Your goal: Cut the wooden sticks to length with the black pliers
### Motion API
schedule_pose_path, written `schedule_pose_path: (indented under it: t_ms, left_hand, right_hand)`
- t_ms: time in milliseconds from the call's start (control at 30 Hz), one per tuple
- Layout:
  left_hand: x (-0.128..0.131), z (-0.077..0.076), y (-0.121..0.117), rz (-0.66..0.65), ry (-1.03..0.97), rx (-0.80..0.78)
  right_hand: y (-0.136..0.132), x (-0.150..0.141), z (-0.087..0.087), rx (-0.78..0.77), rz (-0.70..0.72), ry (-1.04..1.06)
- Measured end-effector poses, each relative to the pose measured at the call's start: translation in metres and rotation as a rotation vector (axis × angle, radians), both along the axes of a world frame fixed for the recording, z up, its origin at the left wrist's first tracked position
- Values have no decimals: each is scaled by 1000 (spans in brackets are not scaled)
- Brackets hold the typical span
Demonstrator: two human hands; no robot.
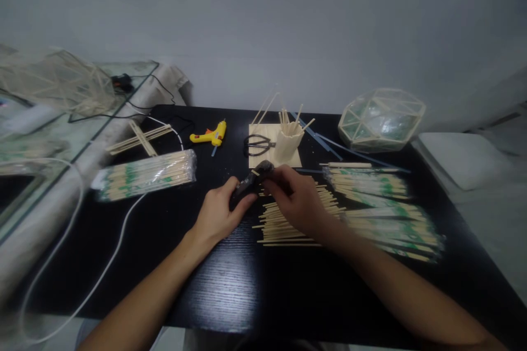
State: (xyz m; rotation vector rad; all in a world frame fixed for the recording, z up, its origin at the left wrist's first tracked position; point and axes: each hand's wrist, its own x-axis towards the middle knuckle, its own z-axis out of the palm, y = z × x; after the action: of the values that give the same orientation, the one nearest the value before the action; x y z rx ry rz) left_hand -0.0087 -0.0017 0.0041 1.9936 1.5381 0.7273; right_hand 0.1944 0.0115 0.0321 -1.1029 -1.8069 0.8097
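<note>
In the head view, my left hand is wrapped around a small black object with a pale strip across its top. Its exact kind is too blurred to tell. My right hand is closed, fingertips pinched at the object's right end; whatever they grip is hidden. Under the right hand a spread of loose bamboo sticks lies on the black table. Just beyond, black-handled scissors rest on a square wooden board, beside a stick-built holder with several sticks standing in it.
A yellow glue gun and a plastic pack of sticks lie to the left, with a white cable looping past. More packs lie right. A faceted stick-framed clear form stands at the back right. Blue strips lie behind.
</note>
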Motion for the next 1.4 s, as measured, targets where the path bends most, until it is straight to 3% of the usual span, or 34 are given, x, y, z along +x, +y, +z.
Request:
schedule_pose_path:
  t_ms: [367,633,1000,1267,1400]
  left_hand:
    - [-3,-7,1,-70,-34,91]
    - [-5,-9,1,-121,-55,120]
    - [-10,-11,4,-159,-78,168]
    - [-13,-8,5,-167,-44,213]
    - [-14,-8,5,-179,-44,224]
  right_hand:
    - [2,4,-1,125,88,-71]
    - [3,8,16,-77,194,21]
    - [3,9,21,-179,272,64]
    - [4,13,24,-415,453,214]
    - [5,14,23,-481,475,235]
